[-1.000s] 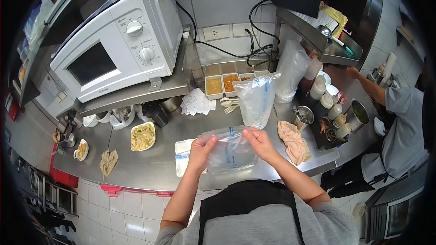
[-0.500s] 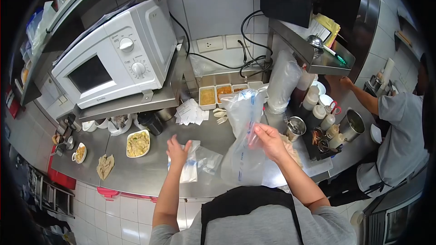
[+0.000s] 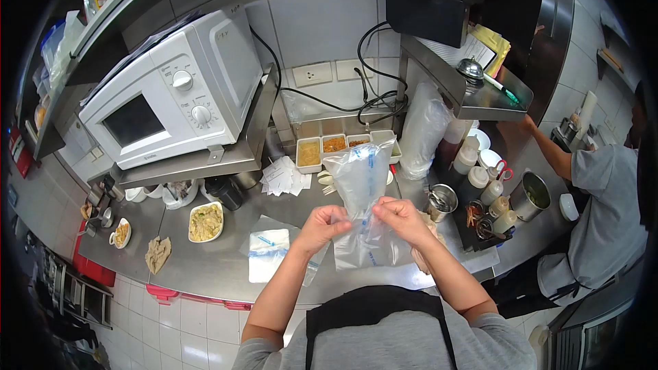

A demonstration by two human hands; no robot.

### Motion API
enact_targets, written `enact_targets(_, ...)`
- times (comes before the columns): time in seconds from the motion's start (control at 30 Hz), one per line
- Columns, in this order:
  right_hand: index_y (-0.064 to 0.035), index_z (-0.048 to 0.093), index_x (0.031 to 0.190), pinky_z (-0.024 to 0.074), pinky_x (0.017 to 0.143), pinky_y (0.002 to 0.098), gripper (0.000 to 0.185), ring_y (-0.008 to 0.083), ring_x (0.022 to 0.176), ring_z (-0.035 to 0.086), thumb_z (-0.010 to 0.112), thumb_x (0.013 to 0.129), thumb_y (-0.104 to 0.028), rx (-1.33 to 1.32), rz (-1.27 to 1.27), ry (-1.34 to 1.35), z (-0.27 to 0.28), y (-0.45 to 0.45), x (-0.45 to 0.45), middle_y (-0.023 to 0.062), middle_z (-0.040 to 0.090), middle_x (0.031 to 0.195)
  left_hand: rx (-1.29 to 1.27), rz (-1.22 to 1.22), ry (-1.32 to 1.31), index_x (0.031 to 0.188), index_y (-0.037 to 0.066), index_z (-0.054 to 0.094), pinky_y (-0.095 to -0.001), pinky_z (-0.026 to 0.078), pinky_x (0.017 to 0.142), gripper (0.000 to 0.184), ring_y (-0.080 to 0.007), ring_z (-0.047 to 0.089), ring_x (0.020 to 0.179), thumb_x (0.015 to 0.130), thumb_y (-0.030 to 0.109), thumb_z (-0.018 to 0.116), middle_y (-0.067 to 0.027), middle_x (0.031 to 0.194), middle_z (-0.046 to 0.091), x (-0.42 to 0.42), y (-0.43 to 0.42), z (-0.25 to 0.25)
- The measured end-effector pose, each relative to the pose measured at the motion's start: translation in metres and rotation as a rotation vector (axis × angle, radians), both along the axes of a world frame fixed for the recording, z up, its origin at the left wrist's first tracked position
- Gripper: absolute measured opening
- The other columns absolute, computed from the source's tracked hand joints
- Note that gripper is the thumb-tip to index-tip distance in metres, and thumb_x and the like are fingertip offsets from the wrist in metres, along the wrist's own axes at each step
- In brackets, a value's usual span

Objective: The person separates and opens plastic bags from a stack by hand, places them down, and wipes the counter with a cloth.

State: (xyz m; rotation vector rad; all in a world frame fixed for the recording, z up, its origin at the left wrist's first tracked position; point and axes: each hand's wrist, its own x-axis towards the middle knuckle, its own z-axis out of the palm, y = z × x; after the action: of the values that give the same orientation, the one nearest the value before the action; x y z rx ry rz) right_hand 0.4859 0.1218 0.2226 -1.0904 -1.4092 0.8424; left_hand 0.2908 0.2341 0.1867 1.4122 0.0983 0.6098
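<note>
Our right hand (image 3: 404, 221) pinches the clear plastic bag (image 3: 367, 243) over the steel counter (image 3: 205, 260), thumb against fingers. Our left hand (image 3: 322, 229), fingers curled toward the thumb, is at the bag's left edge, perhaps gripping it; contact is hard to make out. Folded bags (image 3: 268, 255) lie beside our left forearm.

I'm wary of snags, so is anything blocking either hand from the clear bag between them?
Nothing visible does: the left hand and right hand are both at the clear bag, and the upright bag stands behind it.
</note>
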Motion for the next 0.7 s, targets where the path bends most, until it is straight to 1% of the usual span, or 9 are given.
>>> enact_targets(0.07,0.0011,0.061,0.069,0.0383,0.058,0.0223,0.033,0.0086,0.062,0.047,0.052,0.09,-0.022,0.005,-0.09,-0.04,-0.008,0.003,0.001,0.002,0.051,0.066,-0.011,0.103,-0.149,0.067,0.007,0.057,-0.0216,0.039,0.071,0.019,-0.0084,0.05,0.077,0.083,0.017,0.062,0.0008,0.082,0.056,0.005,-0.011,0.008)
enact_targets(0.17,0.0015,0.054,0.063,0.0374,0.057,0.0234,0.039,0.0093,0.059,0.045,0.049,0.092,-0.023,0.019,-0.239,-0.098,-0.021,0.009,0.0,0.0019,0.048,0.063,0.028,0.194,-0.276,0.061,0.006,0.05,-0.0267,0.04,0.068,0.032,-0.0135,0.051,0.074,0.086,0.026,0.059,-0.0028,0.076,0.055,0.021,-0.035,0.025)
enact_targets(0.23,0.0016,0.049,0.059,0.0373,0.056,0.0243,0.042,0.0097,0.058,0.044,0.048,0.093,-0.024,0.083,-0.303,-0.092,-0.026,0.013,-0.001,0.0011,0.046,0.062,-0.031,0.116,-0.109,0.064,0.007,0.05,-0.0258,0.04,0.067,0.035,-0.0112,0.049,0.072,0.089,0.03,0.054,-0.0017,0.076,0.054,0.017,-0.036,0.02)
enact_targets(0.33,-0.0018,0.045,0.058,0.0377,0.056,0.0249,0.043,0.0105,0.056,0.043,0.049,0.092,-0.028,0.123,-0.346,0.24,-0.024,0.02,-0.015,-0.0001,0.045,0.06,-0.135,0.047,0.035,0.07,0.007,0.052,-0.0231,0.04,0.064,0.037,-0.0076,0.048,0.069,0.092,0.036,0.047,0.0002,0.076,0.053,0.015,-0.039,0.002)
enact_targets(0.43,-0.0039,0.052,0.066,0.0396,0.059,0.0246,0.036,0.0108,0.057,0.046,0.05,0.091,-0.03,-0.324,-0.174,0.783,-0.006,0.013,-0.007,-0.0005,0.048,0.062,-0.113,0.043,0.16,0.08,0.008,0.054,-0.0198,0.039,0.059,0.033,-0.0044,0.046,0.064,0.092,0.038,0.047,0.0038,0.071,0.052,0.02,-0.043,-0.01)
enact_targets(0.5,-0.0053,0.057,0.074,0.0411,0.058,0.0232,0.031,0.0093,0.06,0.05,0.052,0.09,-0.032,-0.354,0.011,0.757,-0.013,0.016,0.014,-0.001,0.053,0.066,-0.176,-0.047,0.277,0.081,0.008,0.054,-0.0201,0.04,0.059,0.029,-0.0056,0.048,0.064,0.091,0.035,0.05,0.0033,0.07,0.052,0.017,-0.04,0.003)
enact_targets(0.6,-0.0053,0.061,0.081,0.0422,0.058,0.022,0.026,0.0076,0.062,0.052,0.054,0.089,-0.029,-0.329,0.165,0.666,-0.005,0.026,0.044,-0.0009,0.057,0.069,-0.173,-0.031,0.063,0.082,0.008,0.054,-0.0223,0.044,0.062,0.021,-0.0079,0.053,0.066,0.089,0.028,0.054,0.0019,0.072,0.053,0.002,-0.004,0.014)
enact_targets(0.67,-0.0046,0.062,0.083,0.0426,0.058,0.0212,0.017,0.0073,0.06,0.052,0.059,0.085,-0.021,-0.238,0.295,0.497,0.019,0.036,0.056,-0.0007,0.059,0.069,-0.306,0.176,-0.094,0.082,0.007,0.055,-0.0246,0.047,0.064,0.014,-0.0089,0.055,0.066,0.09,0.018,0.052,0.0014,0.072,0.056,0.011,0.012,0.038)
enact_targets(0.7,-0.0043,0.063,0.084,0.0428,0.058,0.021,0.016,0.0077,0.061,0.053,0.06,0.085,-0.02,-0.225,0.208,0.414,0.032,0.047,0.061,-0.0008,0.059,0.069,-0.266,0.217,-0.097,0.082,0.007,0.056,-0.0253,0.048,0.064,0.014,-0.0097,0.056,0.065,0.09,0.016,0.051,0.001,0.072,0.057,0.018,0.025,0.05)
